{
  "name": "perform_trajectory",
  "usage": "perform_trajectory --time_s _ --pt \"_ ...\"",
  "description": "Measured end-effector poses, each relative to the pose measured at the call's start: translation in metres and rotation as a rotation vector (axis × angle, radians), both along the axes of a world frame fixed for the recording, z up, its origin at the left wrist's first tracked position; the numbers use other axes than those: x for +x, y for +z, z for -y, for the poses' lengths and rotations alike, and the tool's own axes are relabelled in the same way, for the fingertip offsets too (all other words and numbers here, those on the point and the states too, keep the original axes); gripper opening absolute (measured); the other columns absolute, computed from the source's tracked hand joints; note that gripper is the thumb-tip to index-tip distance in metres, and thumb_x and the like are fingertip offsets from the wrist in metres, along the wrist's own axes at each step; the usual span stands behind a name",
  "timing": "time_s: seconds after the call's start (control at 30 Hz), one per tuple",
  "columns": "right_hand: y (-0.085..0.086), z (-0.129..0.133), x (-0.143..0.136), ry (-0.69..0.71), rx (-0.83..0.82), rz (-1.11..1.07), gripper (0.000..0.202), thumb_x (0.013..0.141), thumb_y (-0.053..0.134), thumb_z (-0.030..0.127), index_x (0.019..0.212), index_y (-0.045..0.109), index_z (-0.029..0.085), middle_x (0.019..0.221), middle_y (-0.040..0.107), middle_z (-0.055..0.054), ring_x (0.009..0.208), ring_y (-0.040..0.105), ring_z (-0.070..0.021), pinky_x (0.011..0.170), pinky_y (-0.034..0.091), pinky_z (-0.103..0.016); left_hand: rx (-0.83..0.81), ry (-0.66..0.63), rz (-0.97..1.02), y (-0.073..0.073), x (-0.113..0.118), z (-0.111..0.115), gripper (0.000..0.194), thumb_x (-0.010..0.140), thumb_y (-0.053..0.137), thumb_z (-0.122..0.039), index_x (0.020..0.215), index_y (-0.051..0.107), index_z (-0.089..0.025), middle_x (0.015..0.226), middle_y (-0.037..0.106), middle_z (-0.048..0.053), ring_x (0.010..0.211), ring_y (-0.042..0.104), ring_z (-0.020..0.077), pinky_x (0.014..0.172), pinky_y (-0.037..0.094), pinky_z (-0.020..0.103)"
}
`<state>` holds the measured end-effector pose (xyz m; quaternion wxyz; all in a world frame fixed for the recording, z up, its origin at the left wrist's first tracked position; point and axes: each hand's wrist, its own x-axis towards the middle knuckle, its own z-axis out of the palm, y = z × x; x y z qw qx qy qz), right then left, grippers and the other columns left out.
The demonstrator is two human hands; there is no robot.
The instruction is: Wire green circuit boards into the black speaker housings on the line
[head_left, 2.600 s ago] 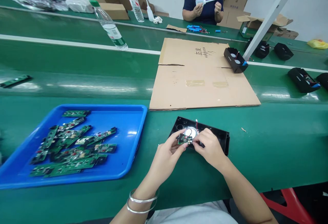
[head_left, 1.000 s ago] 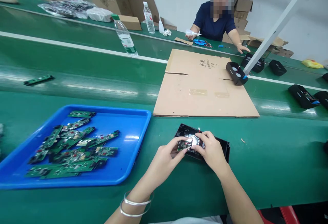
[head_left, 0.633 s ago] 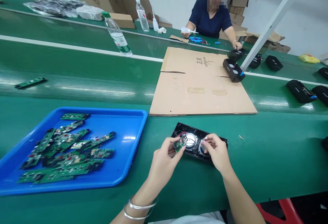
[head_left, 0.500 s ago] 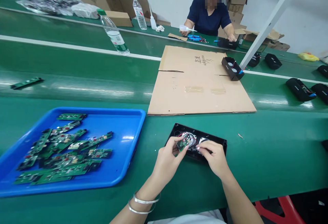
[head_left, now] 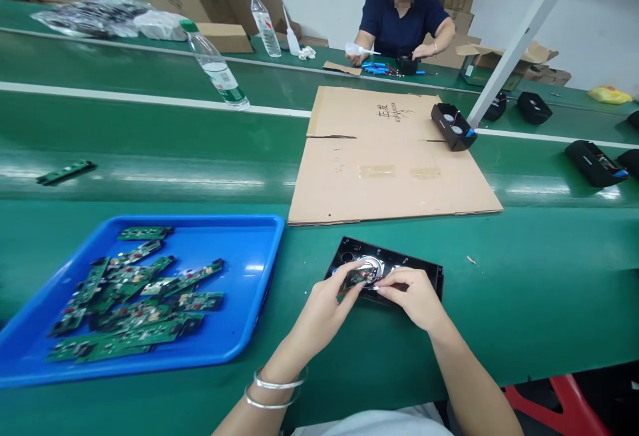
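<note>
A black speaker housing (head_left: pixel 424 271) lies face down on the green bench in front of me, with a round silver speaker (head_left: pixel 375 264) showing inside. Over its left half, my left hand (head_left: pixel 332 299) pinches a small green circuit board (head_left: pixel 355 277) between thumb and fingers, tilted. My right hand (head_left: pixel 412 296) is closed in a pinch beside the board's right end, its fingertips almost meeting the left ones. Something small and white shows at those fingertips, too small to name. Both hands partly cover the housing's inside.
A blue tray (head_left: pixel 259 269) of several circuit boards (head_left: pixel 134 289) stands at left. A cardboard sheet (head_left: pixel 384 190) lies ahead, with an open speaker housing (head_left: pixel 453 127) on its far corner. Further off are a water bottle (head_left: pixel 219 73), a white post (head_left: pixel 522 36) and a co-worker (head_left: pixel 399 23).
My right fingertips have moved slightly left, closer to the board, which has tilted. Across the bench, the co-worker has drawn a black housing inward. The board lying on the belt has shifted right.
</note>
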<state>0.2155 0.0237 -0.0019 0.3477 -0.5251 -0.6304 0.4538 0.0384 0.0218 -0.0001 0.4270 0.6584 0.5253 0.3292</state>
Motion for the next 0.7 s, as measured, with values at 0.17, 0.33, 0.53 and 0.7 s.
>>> perform_trajectory --time_s 0.17,0.33,0.53,0.7 --pt "-0.003 0.003 -0.007 -0.080 0.313 0.206 0.013 0.074 0.065 0.008 0.070 0.070 0.020 0.068 0.069 -0.001 0.064 0.062 -0.0162 0.060 0.048 -0.028 -0.099 -0.017 0.081 0.005 0.003 -0.003 0.035 0.081 0.052 -0.034 0.113 0.055 -0.021 0.105 0.070 0.005 0.092 0.067 0.0226 0.081 0.056 0.035" --pt "-0.012 0.004 -0.005 -0.074 0.463 0.267 0.015 0.082 0.059 0.014 0.072 0.067 0.019 0.072 0.069 -0.004 0.067 0.062 -0.0184 0.067 0.047 -0.034 -0.154 0.004 0.144 0.005 0.002 -0.004 0.045 0.079 0.055 -0.035 0.121 0.051 -0.019 0.105 0.070 0.006 0.090 0.068 0.0228 0.080 0.056 0.036" --pt "-0.013 0.006 -0.003 -0.014 0.578 0.287 0.023 0.092 0.045 0.020 0.087 0.067 0.015 0.078 0.068 -0.008 0.070 0.060 -0.0177 0.067 0.048 -0.031 -0.165 0.077 0.197 -0.001 0.004 -0.003 0.052 0.078 0.055 -0.035 0.125 0.048 -0.015 0.103 0.071 0.007 0.089 0.068 0.0229 0.080 0.056 0.036" --pt "-0.009 0.007 -0.006 0.067 0.600 0.509 0.030 0.094 0.034 0.016 0.087 0.063 0.013 0.074 0.061 -0.007 0.068 0.053 -0.0173 0.063 0.044 -0.030 -0.057 0.129 0.104 -0.006 0.008 0.000 0.048 0.080 0.051 -0.035 0.124 0.049 -0.016 0.105 0.069 0.007 0.087 0.068 0.0213 0.079 0.056 0.034"
